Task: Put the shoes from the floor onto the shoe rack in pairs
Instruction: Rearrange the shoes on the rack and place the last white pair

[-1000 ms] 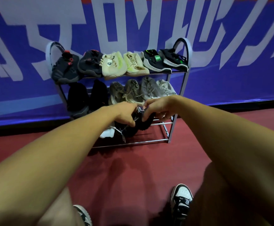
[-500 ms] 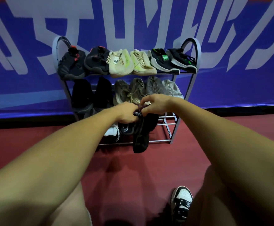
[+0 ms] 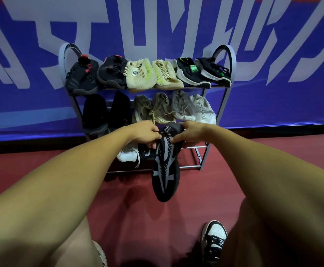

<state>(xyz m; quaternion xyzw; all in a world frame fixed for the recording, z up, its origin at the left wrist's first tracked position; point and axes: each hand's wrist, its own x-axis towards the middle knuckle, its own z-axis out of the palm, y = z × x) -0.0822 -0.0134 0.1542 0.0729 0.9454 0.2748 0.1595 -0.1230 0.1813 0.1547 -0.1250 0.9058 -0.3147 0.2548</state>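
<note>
A black and grey knit shoe (image 3: 165, 170) hangs toe-down in front of the metal shoe rack (image 3: 223, 105). My left hand (image 3: 145, 133) pinches its laces at the collar, and my right hand (image 3: 191, 132) grips the heel side of the collar. The rack's top shelf holds black, cream and black-green pairs. Its middle shelf holds black, beige and grey-white pairs. On the bottom shelf a white shoe (image 3: 127, 154) and a dark shoe (image 3: 145, 152) show behind my left hand.
The rack stands against a blue banner wall (image 3: 282, 74) on a red floor (image 3: 253, 155). The bottom shelf's right part shows bare bars (image 3: 195, 147). My own black and white sneaker (image 3: 214, 239) is on the floor near the lower right.
The black and grey shoe has come away from the bottom shelf and now hangs lower, toe down, toward me. Both hands stayed at its collar.
</note>
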